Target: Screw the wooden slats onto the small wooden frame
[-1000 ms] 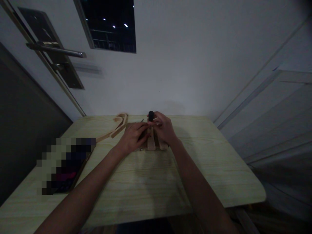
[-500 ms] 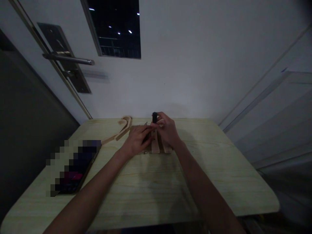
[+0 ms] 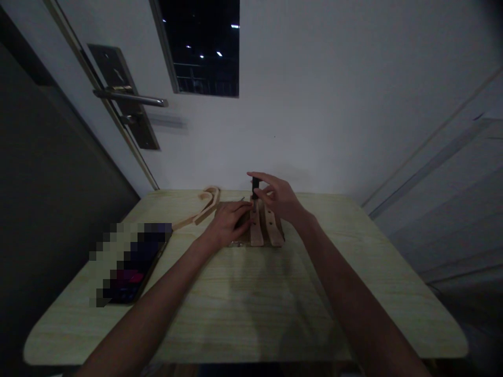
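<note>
A short black-handled screwdriver (image 3: 255, 187) stands upright over the far end of a curved wooden piece (image 3: 257, 230) that has dark holes. My right hand (image 3: 281, 196) has its thumb at the handle's side and a finger stretched across its top; the tool's tip is hidden. My left hand (image 3: 230, 220) presses against the left side of the same piece, fingers bent around it. Beside it to the right lies a second curved wooden piece (image 3: 274, 230), also with holes. Both pieces rest on a flat brown base (image 3: 244, 242), partly covered by my left hand.
Loose curved wooden parts (image 3: 207, 207) lie on the table (image 3: 220, 319) to the left. Nearer me is a phone-like device (image 3: 145, 262), partly pixelated. Behind the table rises a white door (image 3: 314, 104) with a metal handle (image 3: 133, 98) and a dark window.
My right hand's fingers have opened out around the screwdriver handle, with one now extended over its top. My left hand stays on the wooden piece. The whole view has shifted slightly.
</note>
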Motion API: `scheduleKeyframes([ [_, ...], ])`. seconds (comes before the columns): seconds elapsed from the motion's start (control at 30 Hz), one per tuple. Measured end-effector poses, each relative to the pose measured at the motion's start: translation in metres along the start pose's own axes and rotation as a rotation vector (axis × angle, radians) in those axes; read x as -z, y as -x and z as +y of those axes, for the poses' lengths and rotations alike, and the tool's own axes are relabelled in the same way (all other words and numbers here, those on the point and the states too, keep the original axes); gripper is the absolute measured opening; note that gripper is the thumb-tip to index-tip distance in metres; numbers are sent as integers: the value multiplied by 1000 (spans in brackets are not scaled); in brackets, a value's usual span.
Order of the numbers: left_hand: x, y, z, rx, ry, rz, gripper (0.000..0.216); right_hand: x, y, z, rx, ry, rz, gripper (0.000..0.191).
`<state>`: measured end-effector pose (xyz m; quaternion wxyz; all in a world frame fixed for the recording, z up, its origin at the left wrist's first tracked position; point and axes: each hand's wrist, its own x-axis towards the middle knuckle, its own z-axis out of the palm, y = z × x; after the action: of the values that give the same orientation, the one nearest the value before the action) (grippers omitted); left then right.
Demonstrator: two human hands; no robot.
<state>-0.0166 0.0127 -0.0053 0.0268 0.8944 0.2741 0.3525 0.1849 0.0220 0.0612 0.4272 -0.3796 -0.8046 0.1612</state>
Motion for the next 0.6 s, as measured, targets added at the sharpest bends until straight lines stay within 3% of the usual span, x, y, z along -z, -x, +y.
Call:
scheduleKeyframes([
  [0.13,4,-1,1,12,28,-11,32,11,-13,-3,49,-2,-15,32],
  [0.4,7,-2,5,95,34,-59,34,22,-22,-8,-43,-115,-61,18],
  [0.6,7,-1,8,99,-5,-67,35,27,-25,-18,-88,81,-95,25],
])
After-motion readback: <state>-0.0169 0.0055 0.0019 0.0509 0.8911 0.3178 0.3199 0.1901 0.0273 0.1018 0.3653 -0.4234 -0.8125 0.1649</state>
